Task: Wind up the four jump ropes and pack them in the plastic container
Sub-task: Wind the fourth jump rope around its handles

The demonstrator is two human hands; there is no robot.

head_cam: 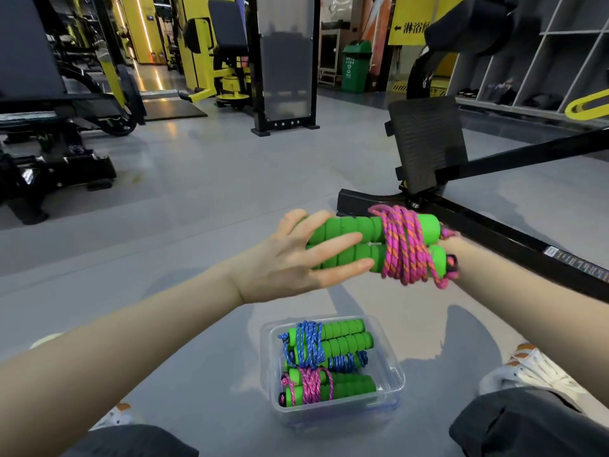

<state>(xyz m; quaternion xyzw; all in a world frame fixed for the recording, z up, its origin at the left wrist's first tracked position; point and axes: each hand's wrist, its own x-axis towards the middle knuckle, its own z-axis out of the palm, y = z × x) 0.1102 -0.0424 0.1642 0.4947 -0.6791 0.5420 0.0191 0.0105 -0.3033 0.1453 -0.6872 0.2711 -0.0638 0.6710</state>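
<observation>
I hold a wound jump rope (362, 245) in the air above the floor. It has two green foam handles side by side, with pink cord wrapped around their right end. My left hand (296, 258) clasps the handles' left end, thumb behind and fingers spread flat across the front. My right hand (463, 255) is at the right end, mostly hidden behind the cord. Below, between my knees, stands the clear plastic container (393, 374). It holds a blue-corded wound rope (329, 339) at the back, more blue cord under it, and a pink-corded one (329, 387) at the front.
I sit on a grey gym floor, knees and white shoes at the bottom corners. A black machine frame (494, 235) with a footplate (428, 140) runs just behind my hands on the right. Yellow and black gym machines stand at the left and back.
</observation>
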